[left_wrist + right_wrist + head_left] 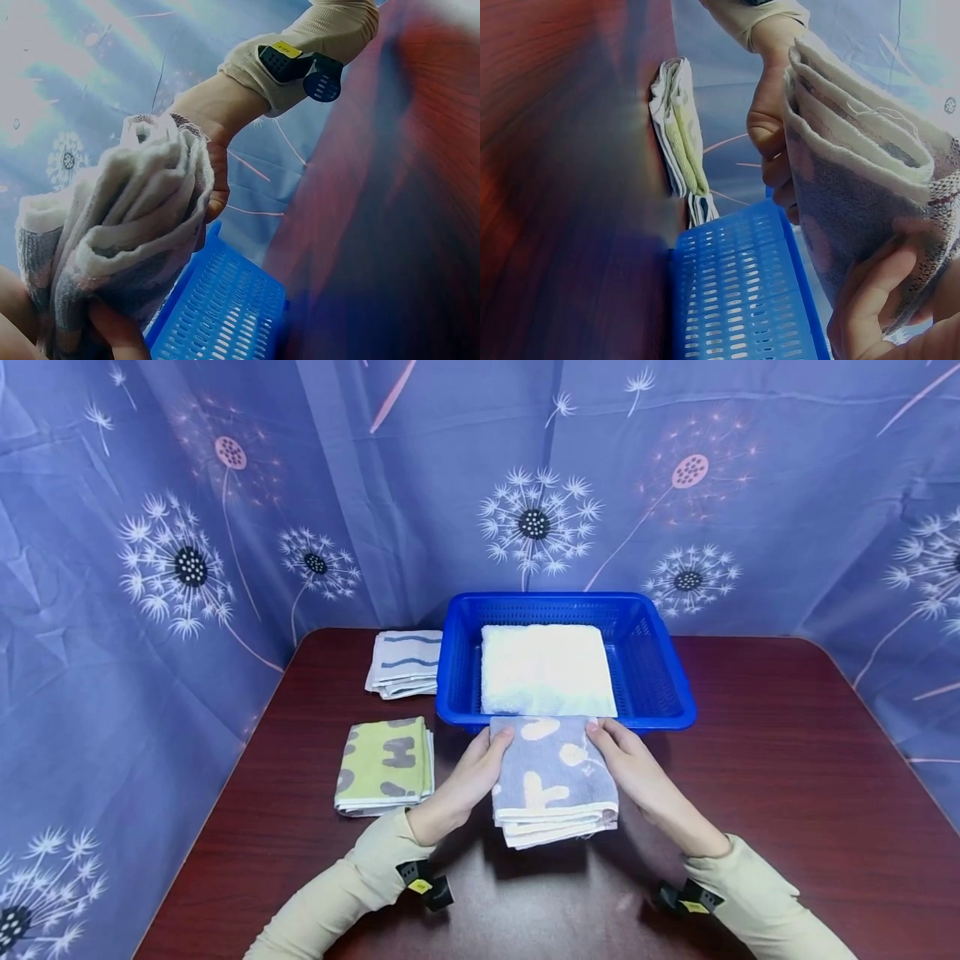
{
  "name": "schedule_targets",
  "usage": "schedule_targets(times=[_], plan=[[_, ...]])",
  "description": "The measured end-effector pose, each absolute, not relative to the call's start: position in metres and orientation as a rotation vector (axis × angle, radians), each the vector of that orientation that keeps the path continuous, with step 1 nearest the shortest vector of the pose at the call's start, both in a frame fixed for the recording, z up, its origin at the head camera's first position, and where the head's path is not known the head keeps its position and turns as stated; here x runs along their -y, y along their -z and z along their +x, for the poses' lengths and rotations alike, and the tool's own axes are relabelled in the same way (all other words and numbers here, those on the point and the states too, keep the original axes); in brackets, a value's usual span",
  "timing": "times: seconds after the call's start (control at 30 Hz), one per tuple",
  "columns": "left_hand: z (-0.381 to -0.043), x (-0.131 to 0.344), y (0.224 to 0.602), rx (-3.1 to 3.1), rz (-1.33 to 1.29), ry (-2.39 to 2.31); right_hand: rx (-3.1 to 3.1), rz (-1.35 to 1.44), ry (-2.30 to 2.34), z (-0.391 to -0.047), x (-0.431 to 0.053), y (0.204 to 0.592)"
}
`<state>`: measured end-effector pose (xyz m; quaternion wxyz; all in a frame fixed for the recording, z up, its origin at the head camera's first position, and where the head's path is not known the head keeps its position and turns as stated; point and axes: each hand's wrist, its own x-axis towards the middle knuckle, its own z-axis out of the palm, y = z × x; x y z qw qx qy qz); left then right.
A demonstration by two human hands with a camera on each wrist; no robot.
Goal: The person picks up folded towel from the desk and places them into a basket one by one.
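Both hands hold a folded grey-blue towel (551, 777) with pale shapes, raised at the front rim of a blue basket (678, 710). My left hand (476, 772) grips its left edge, thumb on top. At the right edge, my right hand (630, 764) grips it the same way, with fingers underneath in the right wrist view. The towel's layered folds (142, 202) show in the left wrist view. Inside the basket lies a folded white towel (547, 668), its near edge meeting the held towel in the head view.
A green-and-grey folded towel (384, 764) lies on the dark red table (787, 760), left of the hands. Behind it, a white folded towel with blue-grey stripes (405, 662) sits against the basket's left side. A blue dandelion-print curtain (450, 485) hangs behind the table.
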<state>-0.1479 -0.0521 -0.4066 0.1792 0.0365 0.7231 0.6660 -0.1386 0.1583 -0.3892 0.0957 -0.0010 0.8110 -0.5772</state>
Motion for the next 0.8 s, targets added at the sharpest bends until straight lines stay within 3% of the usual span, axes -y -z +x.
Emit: schedule_targets(times=[0.8], plan=[[-0.1528,0.0492,0.4016,-2.008,0.099,-1.913,-2.393,-0.015,1.745,-0.1440,-0.1597,0.3855]])
